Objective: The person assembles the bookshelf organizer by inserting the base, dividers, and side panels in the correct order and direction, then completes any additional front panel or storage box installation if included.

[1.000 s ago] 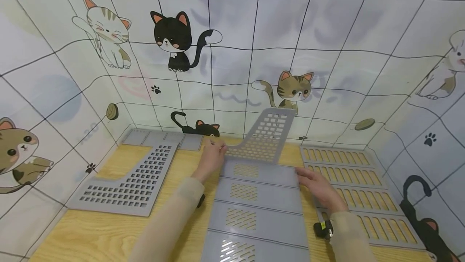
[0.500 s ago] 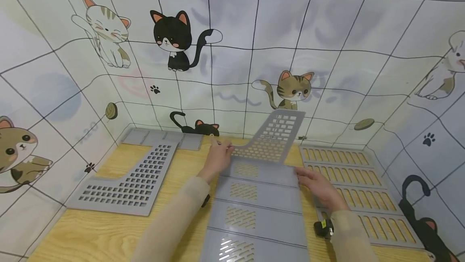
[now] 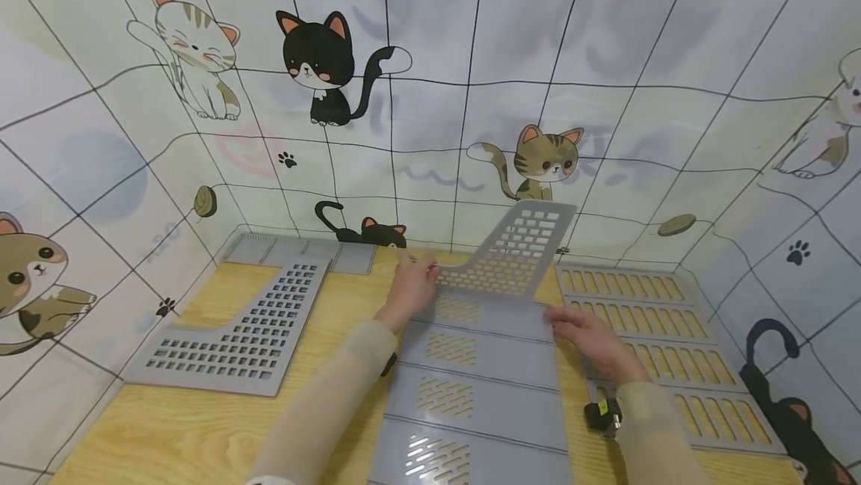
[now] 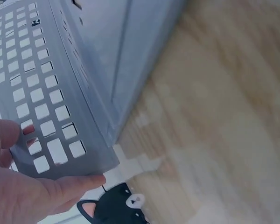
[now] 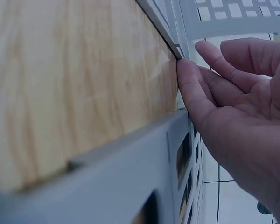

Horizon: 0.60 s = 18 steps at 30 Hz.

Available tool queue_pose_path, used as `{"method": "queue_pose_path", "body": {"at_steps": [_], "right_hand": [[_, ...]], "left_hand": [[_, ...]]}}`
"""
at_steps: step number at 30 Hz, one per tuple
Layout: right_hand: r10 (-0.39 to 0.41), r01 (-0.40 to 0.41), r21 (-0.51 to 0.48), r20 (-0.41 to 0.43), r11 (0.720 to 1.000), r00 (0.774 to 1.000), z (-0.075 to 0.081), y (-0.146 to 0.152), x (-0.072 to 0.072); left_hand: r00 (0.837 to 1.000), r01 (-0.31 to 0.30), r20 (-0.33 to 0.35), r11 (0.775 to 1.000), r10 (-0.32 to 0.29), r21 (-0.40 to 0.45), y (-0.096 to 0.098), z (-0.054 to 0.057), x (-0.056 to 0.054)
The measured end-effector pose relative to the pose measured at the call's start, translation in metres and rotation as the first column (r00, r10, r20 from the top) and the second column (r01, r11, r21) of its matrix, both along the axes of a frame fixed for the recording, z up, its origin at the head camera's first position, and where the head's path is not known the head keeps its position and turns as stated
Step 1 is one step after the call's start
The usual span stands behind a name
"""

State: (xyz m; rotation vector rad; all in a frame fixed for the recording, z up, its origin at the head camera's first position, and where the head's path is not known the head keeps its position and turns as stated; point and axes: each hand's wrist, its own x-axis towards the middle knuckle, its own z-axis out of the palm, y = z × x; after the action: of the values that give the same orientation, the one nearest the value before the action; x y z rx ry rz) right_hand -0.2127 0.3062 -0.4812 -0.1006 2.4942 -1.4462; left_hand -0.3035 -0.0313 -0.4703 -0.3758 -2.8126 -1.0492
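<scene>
My left hand [image 3: 413, 287] grips the narrow low end of a grey L-shaped lattice panel [image 3: 553, 246], which stands tilted up at the far end of a flat grey panel [image 3: 514, 384]. In the left wrist view, the thumb lies on one side of the lattice panel [image 4: 93, 159] and a straight finger runs along its end edge. The flat panel has joint lines and slanted slots. My right hand [image 3: 595, 343] touches its far right corner with loosely extended fingertips; the right wrist view shows a fingertip [image 5: 187, 70] right at the panel edge.
A second L-shaped lattice panel [image 3: 202, 380] lies at left on the wooden table [image 3: 168, 440]. Behind it is a grey strip panel [image 3: 354, 257]. A slotted grey panel [image 3: 632, 303] lies under and beside the right forearm. Cat-print cloth walls [image 3: 430, 119] enclose the table.
My left hand has moved to the right, carrying the upright lattice panel rightward along the flat panel's far end. The right hand stays at the corner, with little change.
</scene>
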Motion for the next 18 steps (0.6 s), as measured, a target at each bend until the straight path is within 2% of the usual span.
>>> {"method": "queue_pose_path", "body": {"at_steps": [6,9,13,16,18], "right_hand": [[0.003,-0.002,0.019,-0.008,1.0,1.0,0.004,0.003,0.0],[-0.003,0.004,0.061,-0.008,0.998,1.0,0.007,-0.003,0.002],[-0.016,0.015,0.083,0.008,0.996,1.0,0.007,-0.009,0.004],[-0.018,0.017,0.06,0.013,0.998,1.0,0.005,-0.009,0.005],[-0.008,0.007,0.053,0.009,0.999,1.0,0.005,-0.008,0.005]], "left_hand": [[1.0,0.008,0.015,1.0,-0.008,0.019,0.006,0.0,-0.003],[0.999,0.04,0.034,0.998,-0.042,0.056,-0.004,-0.001,-0.007],[0.988,0.066,0.131,0.985,-0.087,0.16,-0.029,0.0,-0.016],[0.973,0.033,0.216,0.976,-0.08,0.213,-0.045,-0.001,-0.02],[0.966,0.006,0.25,0.97,-0.069,0.245,-0.051,-0.003,-0.022]]}}
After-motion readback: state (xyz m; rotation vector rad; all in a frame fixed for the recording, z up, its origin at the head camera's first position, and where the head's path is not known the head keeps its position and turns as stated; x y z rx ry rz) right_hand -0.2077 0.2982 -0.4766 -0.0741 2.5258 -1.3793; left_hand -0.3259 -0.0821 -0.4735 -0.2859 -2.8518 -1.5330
